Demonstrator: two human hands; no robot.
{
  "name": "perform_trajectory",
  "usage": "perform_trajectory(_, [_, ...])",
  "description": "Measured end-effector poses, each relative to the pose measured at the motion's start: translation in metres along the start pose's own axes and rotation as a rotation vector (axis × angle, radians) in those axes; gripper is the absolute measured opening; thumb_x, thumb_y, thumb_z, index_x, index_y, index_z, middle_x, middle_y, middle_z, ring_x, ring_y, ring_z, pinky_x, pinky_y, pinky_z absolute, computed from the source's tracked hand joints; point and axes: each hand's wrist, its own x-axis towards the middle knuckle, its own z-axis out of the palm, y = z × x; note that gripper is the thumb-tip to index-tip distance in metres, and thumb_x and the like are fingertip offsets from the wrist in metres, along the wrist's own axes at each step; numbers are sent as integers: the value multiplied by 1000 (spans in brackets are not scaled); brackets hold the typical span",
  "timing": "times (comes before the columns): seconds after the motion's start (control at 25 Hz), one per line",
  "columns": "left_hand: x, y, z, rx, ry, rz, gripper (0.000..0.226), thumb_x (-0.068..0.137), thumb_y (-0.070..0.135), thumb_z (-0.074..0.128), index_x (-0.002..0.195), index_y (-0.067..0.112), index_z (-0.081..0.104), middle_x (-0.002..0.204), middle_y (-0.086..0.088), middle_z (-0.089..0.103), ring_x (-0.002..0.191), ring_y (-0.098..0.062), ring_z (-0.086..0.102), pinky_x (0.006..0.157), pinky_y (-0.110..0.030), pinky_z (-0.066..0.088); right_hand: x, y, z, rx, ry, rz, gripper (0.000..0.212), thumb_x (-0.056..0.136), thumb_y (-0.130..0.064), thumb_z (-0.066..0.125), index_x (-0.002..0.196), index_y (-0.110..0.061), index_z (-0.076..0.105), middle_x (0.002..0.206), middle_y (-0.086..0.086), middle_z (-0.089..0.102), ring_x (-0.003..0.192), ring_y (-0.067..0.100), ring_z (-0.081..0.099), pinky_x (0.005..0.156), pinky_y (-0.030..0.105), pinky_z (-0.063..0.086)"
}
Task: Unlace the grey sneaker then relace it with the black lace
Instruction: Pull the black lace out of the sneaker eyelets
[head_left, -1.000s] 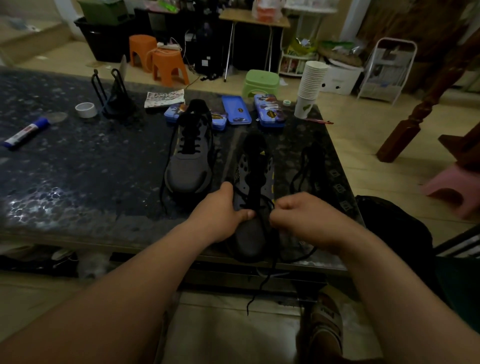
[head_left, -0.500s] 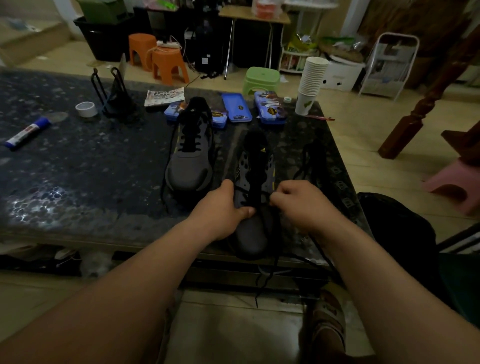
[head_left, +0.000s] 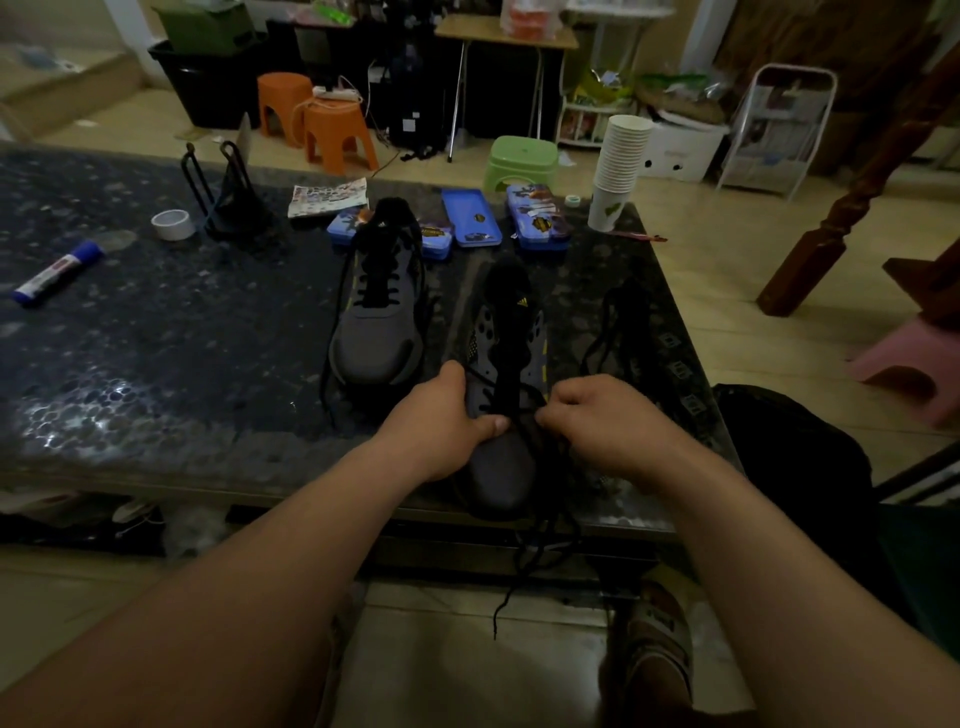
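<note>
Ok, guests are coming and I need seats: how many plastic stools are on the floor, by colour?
Orange stools: 2
Green stool: 1
Pink stool: 1
Total: 4

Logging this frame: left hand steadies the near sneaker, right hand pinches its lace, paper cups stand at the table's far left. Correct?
No: the head view shows the paper cups at the table's far right. The rest holds: left hand on near sneaker, right hand on lace.
</note>
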Motion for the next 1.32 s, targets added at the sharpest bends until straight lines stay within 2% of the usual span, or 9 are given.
perform_trajectory(0.12, [2, -1, -1, -20, -21, -12, 47, 88, 50, 76, 104, 22, 42, 111, -2, 64, 103, -24, 64, 83, -39, 54, -21, 7, -22, 104, -194, 53, 27, 88, -34, 63, 70, -14, 69, 85, 21, 69, 69, 19, 54, 67, 36, 43])
perform_trajectory(0.32, [1, -1, 1, 0, -3, -5, 45, 89, 50, 76, 98, 25, 40, 92, 6, 54, 91, -21, 60, 66, -32, 42, -3, -3, 6, 161, -49, 108, 33, 100, -41, 65, 90, -10, 67, 75, 5, 69, 64, 18, 64, 56, 29, 49])
perform_trajectory(0.44, [2, -1, 1, 4, -6, -2, 46, 88, 51, 76, 101, 24, 41, 103, 1, 62, 98, -23, 63, 75, -36, 51, 2, -5, 10, 0, 36, 35, 30, 101, -37, 64, 88, -10, 69, 73, 4, 67, 67, 18, 63, 57, 29, 46])
perform_trajectory(0.6, [4, -3, -2, -37, -46, -2, 47, 88, 51, 76, 108, 23, 44, 116, -1, 65, 105, -22, 64, 89, -43, 57, -10, 0, -23, -65, -7, 92, 33, 97, -30, 65, 73, -6, 65, 55, 0, 56, 43, 9, 48, 44, 21, 37])
perform_trajectory(0.8, [0, -2, -3, -43, -46, -9, 46, 89, 51, 75, 106, 23, 42, 113, 1, 62, 103, -22, 62, 82, -38, 53, -14, 20, -44, -78, 25, 231, 35, 93, -34, 66, 75, -4, 63, 58, 3, 56, 56, 19, 54, 60, 34, 46])
perform_trajectory(0.92, [0, 0, -5, -75, -70, -10, 44, 90, 50, 75, 105, 25, 42, 113, 1, 61, 97, -18, 62, 78, -34, 55, -8, 17, -17, -288, 193, 101, 30, 94, -45, 65, 91, -15, 63, 82, -1, 67, 76, 19, 63, 72, 37, 53])
perform_trajectory(1.0, [-1, 2, -8, -135, -111, -39, 41, 92, 41, 76, 97, 26, 38, 98, 1, 59, 75, -13, 60, 57, -23, 49, -4, 1, 4, -293, 324, -123, 17, 94, -42, 66, 91, -26, 60, 89, -5, 65, 85, 19, 62, 76, 40, 55])
perform_trajectory(1.08, [-3, 1, -11, -195, -163, -81, 43, 92, 32, 78, 93, 24, 35, 87, -4, 58, 61, -14, 58, 44, -21, 44, 2, -14, 27, -258, 291, -269, 10, 94, -39, 67, 95, -29, 64, 90, -8, 63, 87, 16, 62, 75, 38, 54])
perform_trajectory(1.32, [-5, -4, -13, -215, -183, -75, 43, 90, 33, 79, 99, 20, 39, 85, -7, 62, 60, -16, 60, 50, -27, 48, 17, -27, 50, -389, 408, -284, 17, 98, -40, 62, 96, -24, 63, 93, -6, 59, 84, 16, 59, 73, 37, 52])
